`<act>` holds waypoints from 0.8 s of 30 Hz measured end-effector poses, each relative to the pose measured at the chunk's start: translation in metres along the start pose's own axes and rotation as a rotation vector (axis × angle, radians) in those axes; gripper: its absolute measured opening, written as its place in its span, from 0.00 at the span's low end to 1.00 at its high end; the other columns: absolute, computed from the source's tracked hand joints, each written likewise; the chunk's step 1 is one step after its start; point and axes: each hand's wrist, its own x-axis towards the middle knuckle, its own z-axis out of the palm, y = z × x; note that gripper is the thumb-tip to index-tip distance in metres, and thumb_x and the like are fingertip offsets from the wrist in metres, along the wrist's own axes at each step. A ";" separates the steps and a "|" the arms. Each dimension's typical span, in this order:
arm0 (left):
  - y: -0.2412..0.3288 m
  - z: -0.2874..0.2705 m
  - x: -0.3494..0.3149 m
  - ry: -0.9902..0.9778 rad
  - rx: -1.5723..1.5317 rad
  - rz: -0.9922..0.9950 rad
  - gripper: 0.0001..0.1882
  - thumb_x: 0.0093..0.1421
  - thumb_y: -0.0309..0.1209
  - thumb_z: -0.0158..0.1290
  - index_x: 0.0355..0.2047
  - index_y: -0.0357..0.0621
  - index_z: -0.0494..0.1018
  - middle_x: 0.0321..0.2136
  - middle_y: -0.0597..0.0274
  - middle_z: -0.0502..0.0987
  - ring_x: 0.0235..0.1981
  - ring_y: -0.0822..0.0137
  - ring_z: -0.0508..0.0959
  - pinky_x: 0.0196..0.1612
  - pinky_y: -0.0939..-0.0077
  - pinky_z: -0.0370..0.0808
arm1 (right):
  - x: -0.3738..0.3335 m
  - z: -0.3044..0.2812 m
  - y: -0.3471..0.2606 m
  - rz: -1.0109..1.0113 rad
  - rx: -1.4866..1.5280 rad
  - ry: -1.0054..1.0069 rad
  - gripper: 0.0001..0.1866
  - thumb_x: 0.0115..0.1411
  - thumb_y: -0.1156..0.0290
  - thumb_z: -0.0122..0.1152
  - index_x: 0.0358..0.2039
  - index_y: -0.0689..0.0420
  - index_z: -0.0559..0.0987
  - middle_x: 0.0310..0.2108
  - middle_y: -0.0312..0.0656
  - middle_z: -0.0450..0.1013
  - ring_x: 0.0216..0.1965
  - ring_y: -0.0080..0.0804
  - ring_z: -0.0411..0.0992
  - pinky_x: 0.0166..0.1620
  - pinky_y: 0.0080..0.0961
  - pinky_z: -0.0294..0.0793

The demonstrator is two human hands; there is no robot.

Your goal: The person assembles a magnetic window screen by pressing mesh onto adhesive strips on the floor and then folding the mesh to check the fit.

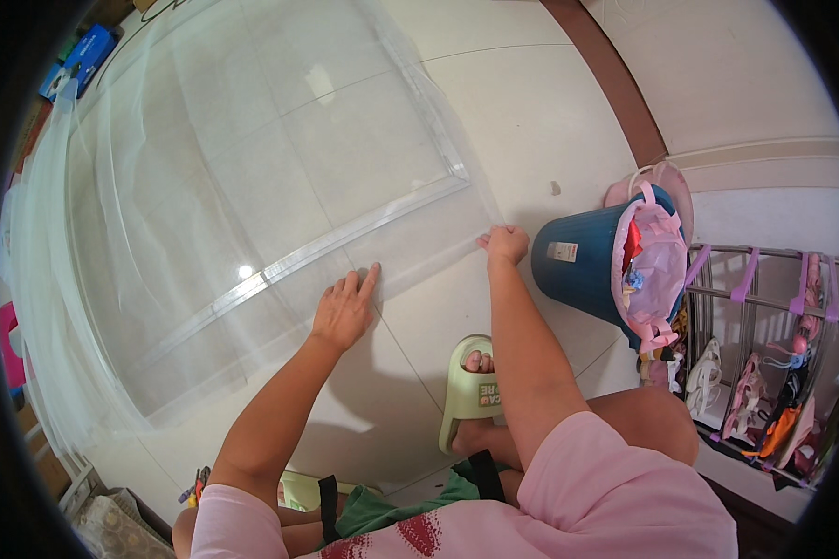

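A silvery metal frame (pixel 368 221) lies flat on the tiled floor in front of me, like that of a window screen. Sheer white mesh (pixel 410 248) is spread over it and reaches past its near and right sides. My left hand (pixel 345 309) rests at the mesh's near edge, index finger stretched out and the other fingers slightly bent, holding nothing that I can see. Beyond the frame's near right corner, my right hand (pixel 507 244) is closed in a pinch on the mesh's corner.
A tilted blue bin (pixel 578 261) with a pink bag lining stands just right of my right hand. Farther right is a metal shoe rack (pixel 764 303). Mesh folds (pixel 42 279) bunch up at the left, beside boxes. My green slipper (pixel 459 396) is near the frame.
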 end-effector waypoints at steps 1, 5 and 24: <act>0.000 -0.001 0.000 0.004 -0.020 0.009 0.38 0.45 0.27 0.54 0.58 0.49 0.52 0.36 0.57 0.63 0.38 0.60 0.69 0.40 0.68 0.69 | 0.001 -0.001 0.000 -0.001 -0.001 0.001 0.05 0.47 0.83 0.49 0.26 0.69 0.71 0.23 0.50 0.72 0.18 0.38 0.74 0.21 0.27 0.78; -0.002 -0.001 -0.001 -0.009 -0.034 0.006 0.38 0.47 0.30 0.55 0.58 0.49 0.51 0.36 0.58 0.63 0.38 0.61 0.69 0.41 0.68 0.68 | -0.001 -0.005 -0.001 -0.017 -0.008 -0.026 0.06 0.47 0.81 0.48 0.27 0.69 0.71 0.22 0.51 0.72 0.16 0.38 0.73 0.20 0.27 0.77; 0.001 0.010 -0.003 0.095 -0.023 0.040 0.36 0.47 0.29 0.55 0.57 0.51 0.55 0.34 0.59 0.63 0.36 0.62 0.69 0.39 0.69 0.67 | -0.016 -0.016 -0.021 -0.141 -0.297 -0.168 0.12 0.53 0.76 0.42 0.35 0.71 0.65 0.28 0.56 0.70 0.16 0.42 0.72 0.19 0.28 0.75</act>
